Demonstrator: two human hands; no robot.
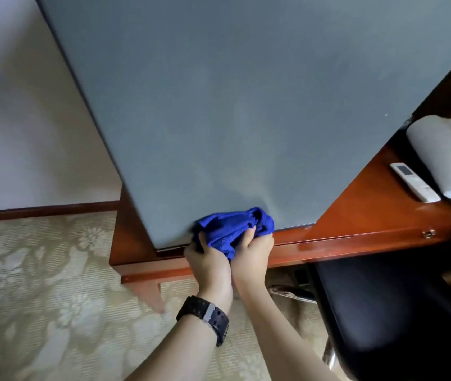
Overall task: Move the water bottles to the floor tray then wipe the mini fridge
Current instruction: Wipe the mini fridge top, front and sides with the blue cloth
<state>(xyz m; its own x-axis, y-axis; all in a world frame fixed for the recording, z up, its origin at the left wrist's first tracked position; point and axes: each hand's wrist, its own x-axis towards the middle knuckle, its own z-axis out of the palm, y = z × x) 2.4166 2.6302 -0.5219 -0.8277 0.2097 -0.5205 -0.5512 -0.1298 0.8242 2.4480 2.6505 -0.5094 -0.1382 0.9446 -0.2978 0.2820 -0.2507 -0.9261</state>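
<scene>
Both hands, left hand [210, 259] and right hand [251, 250], have fingers curled tight around a blue cloth [232, 225], fridge [246, 105] corner right above the fingertips.

Both bare forearms reach up toward twelve o'clock, wrists nearly touching. The left hand [210, 261], its wrist strapped with a black watch [205, 317], and the right hand [252, 250] sit side by side, fingers curled in a tight grip.

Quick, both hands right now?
Left hand: grips the blue cloth against the mini fridge.
Right hand: grips the same cloth.
</scene>
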